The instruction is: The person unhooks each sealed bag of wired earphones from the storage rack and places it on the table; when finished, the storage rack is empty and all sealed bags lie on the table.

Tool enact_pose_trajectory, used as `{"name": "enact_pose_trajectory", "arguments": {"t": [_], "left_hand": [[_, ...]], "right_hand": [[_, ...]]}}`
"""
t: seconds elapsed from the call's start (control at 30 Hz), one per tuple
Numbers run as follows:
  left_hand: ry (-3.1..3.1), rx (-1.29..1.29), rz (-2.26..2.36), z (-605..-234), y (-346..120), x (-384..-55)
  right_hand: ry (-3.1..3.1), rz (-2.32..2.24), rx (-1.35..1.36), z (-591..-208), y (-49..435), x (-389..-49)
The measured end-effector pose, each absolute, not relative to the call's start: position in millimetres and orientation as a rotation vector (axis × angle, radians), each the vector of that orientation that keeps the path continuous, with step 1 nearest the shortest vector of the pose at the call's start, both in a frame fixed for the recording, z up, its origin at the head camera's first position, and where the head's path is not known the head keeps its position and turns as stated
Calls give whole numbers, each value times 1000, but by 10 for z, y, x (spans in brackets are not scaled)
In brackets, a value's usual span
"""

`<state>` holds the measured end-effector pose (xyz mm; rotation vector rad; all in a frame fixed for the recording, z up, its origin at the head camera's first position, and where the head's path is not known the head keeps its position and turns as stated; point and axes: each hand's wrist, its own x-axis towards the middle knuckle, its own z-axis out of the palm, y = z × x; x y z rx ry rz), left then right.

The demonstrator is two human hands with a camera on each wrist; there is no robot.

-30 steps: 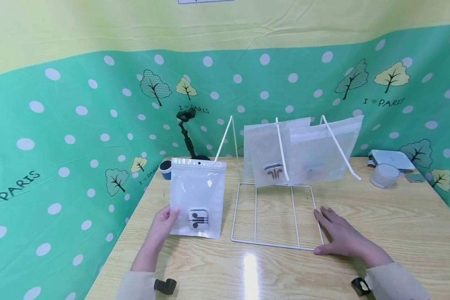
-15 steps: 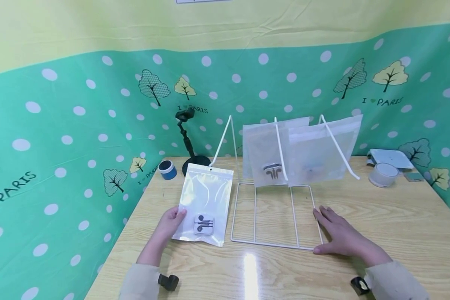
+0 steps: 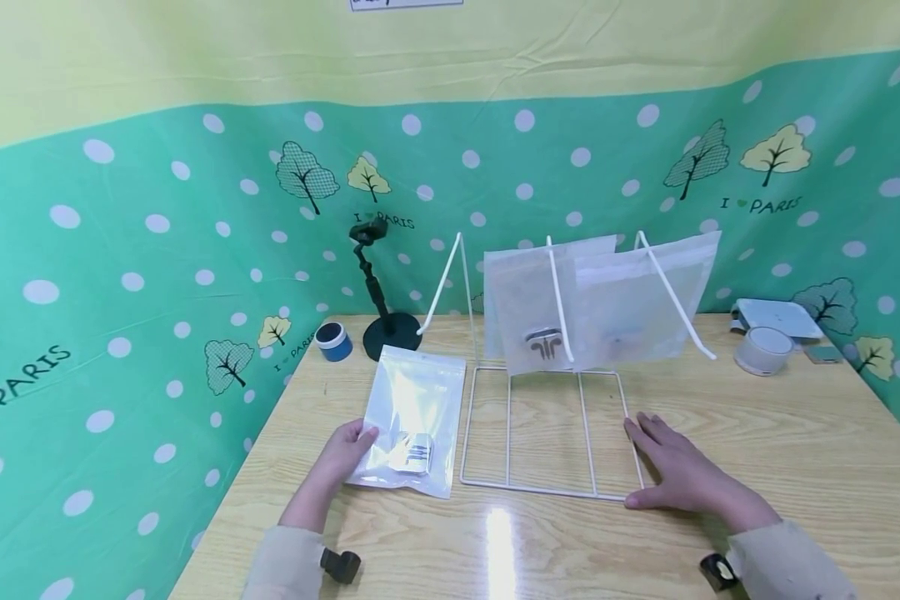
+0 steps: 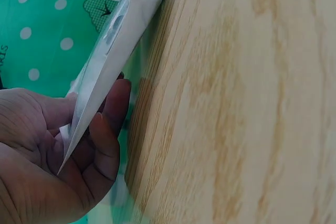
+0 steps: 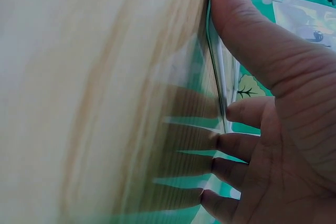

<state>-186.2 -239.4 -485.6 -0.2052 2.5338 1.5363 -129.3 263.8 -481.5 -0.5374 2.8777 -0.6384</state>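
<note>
My left hand (image 3: 342, 454) pinches the lower left edge of a white zip bag (image 3: 412, 400), thumb on top and fingers beneath. Inside its lower part is a small clear case (image 3: 412, 452) with earphones, partly washed out by glare. In the left wrist view the bag (image 4: 113, 51) slants up from between thumb and curled fingers, close over the table. To the right, my right hand (image 3: 671, 467) lies spread with its fingertips at the right side of a white wire rack (image 3: 540, 490). Its thumb and fingers (image 5: 239, 145) press down around that wire in the right wrist view.
Several similar bags (image 3: 630, 308) hang on the rack's right and middle prongs; the left prong (image 3: 441, 283) is bare. Behind stand a black stand (image 3: 390, 333) and a blue jar (image 3: 333, 342). A white round container (image 3: 765, 350) and a white device (image 3: 778, 319) sit back right.
My left hand has lowered the bag and shifted it right, tipping it flatter toward the table; its top edge has come away from the left prong. The right hand stays put.
</note>
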Motion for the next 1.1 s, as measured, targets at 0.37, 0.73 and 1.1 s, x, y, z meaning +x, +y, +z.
{"name": "enact_pose_trajectory", "arguments": {"t": [0.37,0.73,1.1], "left_hand": [[2529,-258,1472,-4889,-2346,-1863],[2624,-167,1403,-4902,-2307,-1878],[2958,-237,855,-4691,-2264,-1779]], "right_hand": [[2879,-664,-550,-4807,2639,-1283],[2890,-659,-537,-4813,2645,-1271],[2887,-664,-553,-4831,2654,-1280]]}}
